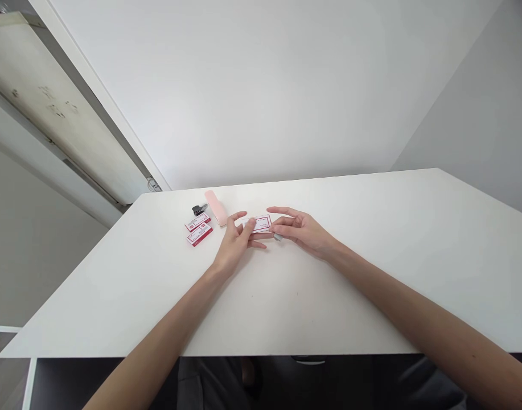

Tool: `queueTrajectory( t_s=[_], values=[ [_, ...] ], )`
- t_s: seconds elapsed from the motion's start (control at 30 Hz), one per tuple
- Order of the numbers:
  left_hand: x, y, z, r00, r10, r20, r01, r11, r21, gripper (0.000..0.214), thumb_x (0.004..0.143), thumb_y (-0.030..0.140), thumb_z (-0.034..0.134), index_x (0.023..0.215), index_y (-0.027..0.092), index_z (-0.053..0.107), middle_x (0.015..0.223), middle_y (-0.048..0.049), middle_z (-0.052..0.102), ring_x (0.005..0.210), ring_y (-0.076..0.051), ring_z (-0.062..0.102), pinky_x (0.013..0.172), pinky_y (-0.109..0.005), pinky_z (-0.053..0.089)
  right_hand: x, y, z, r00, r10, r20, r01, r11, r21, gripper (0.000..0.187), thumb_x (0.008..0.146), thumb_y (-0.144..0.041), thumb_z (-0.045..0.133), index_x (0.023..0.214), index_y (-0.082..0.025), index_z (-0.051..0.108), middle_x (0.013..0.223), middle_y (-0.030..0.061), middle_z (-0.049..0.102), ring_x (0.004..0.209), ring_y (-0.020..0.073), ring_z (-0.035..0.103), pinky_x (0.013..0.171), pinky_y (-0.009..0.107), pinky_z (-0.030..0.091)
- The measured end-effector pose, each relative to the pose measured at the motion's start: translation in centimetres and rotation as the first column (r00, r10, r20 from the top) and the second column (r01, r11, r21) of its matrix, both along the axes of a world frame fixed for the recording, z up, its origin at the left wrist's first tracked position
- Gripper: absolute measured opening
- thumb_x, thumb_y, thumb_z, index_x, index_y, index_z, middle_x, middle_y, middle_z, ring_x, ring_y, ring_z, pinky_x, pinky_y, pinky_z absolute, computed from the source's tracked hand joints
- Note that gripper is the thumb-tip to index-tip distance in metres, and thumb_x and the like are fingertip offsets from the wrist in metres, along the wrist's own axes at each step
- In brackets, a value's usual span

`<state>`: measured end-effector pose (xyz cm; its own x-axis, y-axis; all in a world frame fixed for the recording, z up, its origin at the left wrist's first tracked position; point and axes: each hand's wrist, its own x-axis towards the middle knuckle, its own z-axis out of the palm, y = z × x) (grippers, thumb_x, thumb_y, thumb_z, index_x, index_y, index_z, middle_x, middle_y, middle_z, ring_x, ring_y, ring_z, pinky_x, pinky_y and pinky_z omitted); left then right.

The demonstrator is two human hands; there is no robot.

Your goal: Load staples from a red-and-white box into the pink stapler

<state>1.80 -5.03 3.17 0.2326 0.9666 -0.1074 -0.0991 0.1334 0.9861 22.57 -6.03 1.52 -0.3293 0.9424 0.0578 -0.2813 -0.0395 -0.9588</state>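
Both my hands meet over the middle of the white table [372, 256]. My left hand [236, 242] and my right hand [301, 229] pinch a small white and red staple box [261, 223] from either side, just above the tabletop. A small grey piece [278, 237], perhaps a strip of staples, shows under my right fingers. Two more white and red staple boxes [198, 228] lie to the left. Behind them lies a pink stapler [217, 207] with a small dark metal piece [198, 209] beside it.
The table stands against a plain white wall, with its near edge close to my body. A pale door or panel [60, 108] hangs at the far left, beyond the table's left corner.
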Motion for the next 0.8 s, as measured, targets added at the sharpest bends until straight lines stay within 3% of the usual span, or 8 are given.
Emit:
queueTrajectory(
  t_s=[0.07, 0.17, 0.4, 0.6, 0.8],
  values=[
    [-0.06, -0.06, 0.04, 0.998, -0.004, -0.068, 0.008, 0.999, 0.054, 0.053, 0.098, 0.044, 0.068, 0.136, 0.023, 0.038, 0.095, -0.0040, 0.074, 0.078, -0.023, 0.079, 0.068, -0.037, 0.064, -0.11, 0.07, -0.15, 1.000, 0.003, 0.008, -0.003, 1.000, -0.007, 0.056, 0.078, -0.039, 0.089, 0.130, -0.030, 0.071, 0.102, 0.0020, 0.079, 0.102, 0.0211, 0.069, 0.102, 0.042, 0.047],
    [-0.05, -0.17, 0.28, 0.992, -0.098, -0.080, 0.107, 0.987, 0.118, 0.047, 0.097, 0.047, 0.068, 0.131, 0.020, 0.050, 0.081, -0.0013, 0.072, 0.073, -0.021, 0.078, 0.073, -0.036, 0.063, -0.17, 0.26, -0.44, 1.000, 0.006, 0.003, -0.006, 1.000, -0.006, 0.055, 0.076, -0.041, 0.090, 0.127, -0.028, 0.072, 0.102, 0.0030, 0.079, 0.102, 0.0217, 0.069, 0.104, 0.044, 0.047],
    [-0.06, -0.30, 0.31, 0.949, -0.280, 0.145, 0.269, 0.959, 0.091, 0.054, 0.098, 0.048, 0.068, 0.142, 0.018, 0.060, 0.110, -0.0115, 0.076, 0.099, -0.025, 0.078, 0.101, -0.043, 0.056, 0.41, 0.60, -0.52, 0.997, -0.007, -0.082, 0.001, 0.997, -0.080, 0.046, 0.077, -0.037, 0.090, 0.120, -0.026, 0.077, 0.108, 0.0050, 0.079, 0.106, 0.0207, 0.069, 0.106, 0.042, 0.047],
    [-0.10, -0.46, 0.20, 0.905, -0.373, 0.205, 0.360, 0.928, 0.097, 0.049, 0.098, 0.041, 0.070, 0.143, 0.021, 0.064, 0.122, -0.0118, 0.073, 0.107, -0.025, 0.075, 0.108, -0.043, 0.052, 0.70, 0.57, -0.26, 0.994, 0.030, -0.108, -0.044, 0.991, -0.128, 0.043, 0.079, -0.034, 0.088, 0.120, -0.024, 0.078, 0.115, 0.0058, 0.078, 0.107, 0.0202, 0.069, 0.104, 0.040, 0.051],
    [0.00, -0.56, 0.19, 0.896, -0.410, 0.169, 0.394, 0.911, 0.124, 0.047, 0.098, 0.041, 0.070, 0.140, 0.021, 0.065, 0.120, -0.0124, 0.072, 0.107, -0.025, 0.074, 0.107, -0.046, 0.052, 0.72, 0.33, 0.07, 0.993, 0.072, -0.094, -0.084, 0.987, -0.137, 0.044, 0.079, -0.033, 0.088, 0.121, -0.024, 0.078, 0.115, 0.0060, 0.078, 0.105, 0.0199, 0.069, 0.103, 0.041, 0.052]
  ],
)
